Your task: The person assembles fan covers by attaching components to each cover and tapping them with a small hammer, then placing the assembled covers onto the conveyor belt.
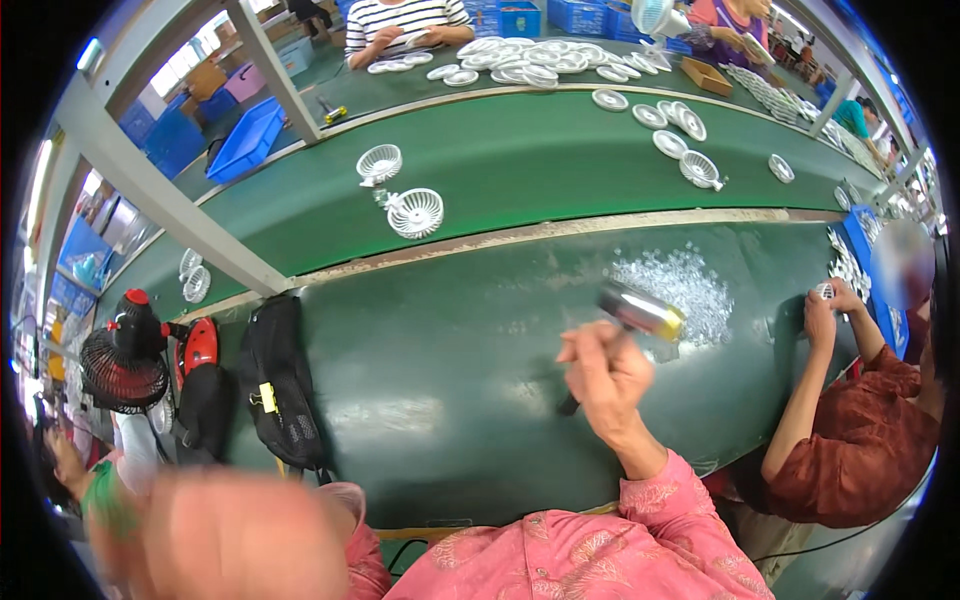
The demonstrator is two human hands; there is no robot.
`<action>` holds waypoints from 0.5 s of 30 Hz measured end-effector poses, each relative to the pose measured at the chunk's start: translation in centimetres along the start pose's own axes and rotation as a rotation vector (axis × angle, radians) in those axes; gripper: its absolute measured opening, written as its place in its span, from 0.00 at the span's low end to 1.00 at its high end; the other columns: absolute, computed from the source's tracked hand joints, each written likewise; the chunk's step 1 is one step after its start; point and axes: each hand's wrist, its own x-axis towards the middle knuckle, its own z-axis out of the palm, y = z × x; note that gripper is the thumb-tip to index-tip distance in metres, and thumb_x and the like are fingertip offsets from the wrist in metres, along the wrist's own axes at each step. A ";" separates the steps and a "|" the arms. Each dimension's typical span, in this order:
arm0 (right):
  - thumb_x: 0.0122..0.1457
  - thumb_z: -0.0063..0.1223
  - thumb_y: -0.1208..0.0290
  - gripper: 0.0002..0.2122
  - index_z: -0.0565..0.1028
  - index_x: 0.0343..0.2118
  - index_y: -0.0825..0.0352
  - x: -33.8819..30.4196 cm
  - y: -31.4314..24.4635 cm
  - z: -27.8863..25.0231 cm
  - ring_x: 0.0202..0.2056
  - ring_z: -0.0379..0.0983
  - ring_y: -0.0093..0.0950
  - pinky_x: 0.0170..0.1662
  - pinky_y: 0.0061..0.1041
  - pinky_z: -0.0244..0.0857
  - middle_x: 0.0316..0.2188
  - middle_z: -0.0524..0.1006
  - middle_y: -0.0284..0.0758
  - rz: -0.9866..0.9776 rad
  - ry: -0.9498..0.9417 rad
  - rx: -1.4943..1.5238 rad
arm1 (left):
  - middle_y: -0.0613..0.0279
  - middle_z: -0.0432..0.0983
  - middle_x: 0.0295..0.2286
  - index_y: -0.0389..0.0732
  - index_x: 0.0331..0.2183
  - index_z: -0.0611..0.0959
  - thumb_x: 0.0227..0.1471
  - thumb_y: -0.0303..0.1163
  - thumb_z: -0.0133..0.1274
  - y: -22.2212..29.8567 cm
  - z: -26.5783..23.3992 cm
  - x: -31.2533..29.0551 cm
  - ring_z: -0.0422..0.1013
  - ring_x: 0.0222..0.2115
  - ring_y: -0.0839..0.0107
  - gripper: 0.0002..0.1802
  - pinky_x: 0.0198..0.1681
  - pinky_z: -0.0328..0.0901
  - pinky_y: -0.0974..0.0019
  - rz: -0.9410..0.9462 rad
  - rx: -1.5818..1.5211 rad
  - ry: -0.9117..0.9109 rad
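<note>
My right hand (607, 378) is closed round the handle of a small hammer (642, 311), raised over the green worktable (450, 350). Its head is dark and silvery with a yellow end, slightly smeared by motion. Just beyond the hammer lies a pile of small clear plastic pieces (700, 290). My left hand (240, 535) looms large at the lower left, close to the camera and well apart from the tabletop. Blur hides its fingers and whether anything is in them.
A black bag (275, 370) lies at the table's left, beside a black fan (125, 355). White fan-guard parts (414, 213) ride the green conveyor (540, 165) beyond. A metal post (180, 180) stands left. At right, a co-worker (850, 430) handles a white part near a blue bin (868, 250).
</note>
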 end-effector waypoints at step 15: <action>0.67 0.45 0.72 0.09 0.74 0.33 0.70 0.7 -0.4 -0.3 0.22 0.66 0.18 0.23 0.17 0.58 0.25 0.74 0.36 -0.020 -0.119 -0.094 | 0.54 0.74 0.43 0.37 0.43 0.78 0.46 0.28 0.55 -19.4 16.8 -22.5 0.64 0.52 0.52 0.19 0.54 0.56 0.50 0.005 0.263 -1.132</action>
